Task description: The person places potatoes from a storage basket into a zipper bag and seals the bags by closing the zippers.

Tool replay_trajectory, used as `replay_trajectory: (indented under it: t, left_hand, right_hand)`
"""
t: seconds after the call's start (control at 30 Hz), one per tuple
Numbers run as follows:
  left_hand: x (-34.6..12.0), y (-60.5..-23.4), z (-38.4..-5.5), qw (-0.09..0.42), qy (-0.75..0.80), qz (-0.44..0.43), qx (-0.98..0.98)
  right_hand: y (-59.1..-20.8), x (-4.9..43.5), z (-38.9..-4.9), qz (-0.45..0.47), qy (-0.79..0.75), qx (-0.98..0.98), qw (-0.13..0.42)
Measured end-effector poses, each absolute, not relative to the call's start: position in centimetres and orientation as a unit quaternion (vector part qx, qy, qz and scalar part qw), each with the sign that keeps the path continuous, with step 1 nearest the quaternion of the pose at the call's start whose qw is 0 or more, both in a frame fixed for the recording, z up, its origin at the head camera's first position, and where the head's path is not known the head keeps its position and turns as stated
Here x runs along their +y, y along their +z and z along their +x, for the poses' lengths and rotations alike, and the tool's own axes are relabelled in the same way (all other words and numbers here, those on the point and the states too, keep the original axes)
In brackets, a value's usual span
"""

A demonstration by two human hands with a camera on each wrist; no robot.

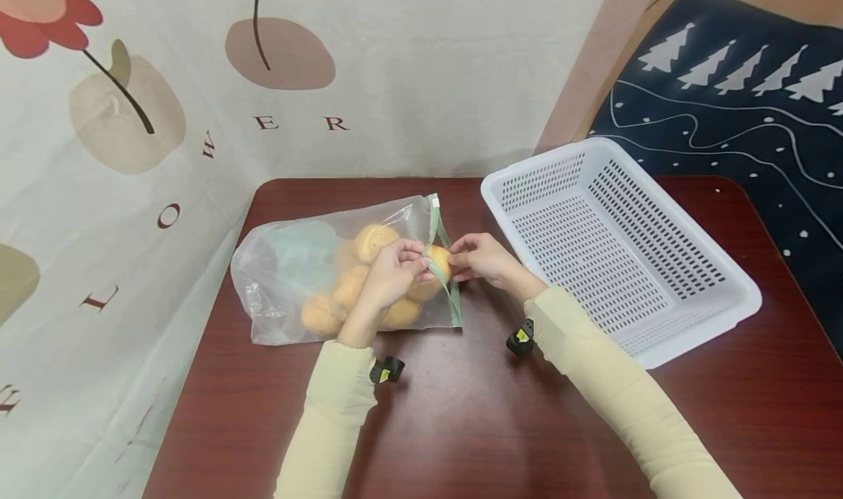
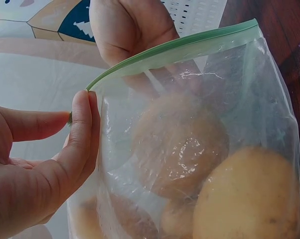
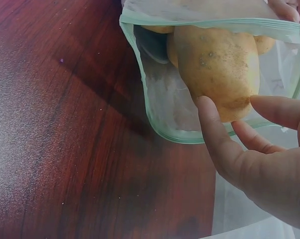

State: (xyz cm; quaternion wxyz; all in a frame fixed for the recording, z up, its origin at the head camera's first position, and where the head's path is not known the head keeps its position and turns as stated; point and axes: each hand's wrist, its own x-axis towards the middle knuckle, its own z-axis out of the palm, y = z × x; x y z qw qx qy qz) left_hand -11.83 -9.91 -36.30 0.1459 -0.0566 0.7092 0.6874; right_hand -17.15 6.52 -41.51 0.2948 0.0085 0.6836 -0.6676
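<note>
A clear zip bag (image 1: 276, 309) with a green rim lies on its side, its mouth facing right and gaping. Several potatoes (image 2: 249, 199) show through the plastic. My left hand (image 1: 394, 272) pinches the green rim between thumb and fingers, as the left wrist view shows. At the mouth, my right hand (image 1: 484, 259) grips the end of one potato (image 3: 220, 69), which lies partly inside the bag. Thumb and fingertips press on its sides. In the right wrist view something dark, its kind unclear, sits inside the bag beside that potato.
A white plastic basket (image 1: 744, 301) with slotted walls stands on the right of the dark red table (image 1: 448, 426). It holds nothing visible. A printed curtain (image 1: 421, 82) hangs behind the table, and a dark cloth with white trees (image 1: 724, 133) hangs at the right.
</note>
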Motion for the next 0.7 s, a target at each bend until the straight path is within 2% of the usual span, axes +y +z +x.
replay_trajectory:
  t: [0.23,0.47,0.7]
  left_hand:
    - [-9.8,-36.3,-11.8,0.152,0.687,-0.058,0.709]
    - [-9.8,-36.3,-11.8,0.152,0.676,-0.057,0.718]
    - [-10.0,-36.6,-11.7,0.153,0.672,-0.056,0.723]
  right_hand:
    - [-41.7,5.9,-16.9,-0.004,-0.674,0.677,0.294]
    - [-41.8,5.1,-16.6,-0.054,-0.671,0.683,0.284]
    - [-41.6,5.8,-16.8,-0.063,-0.647,0.694,0.309]
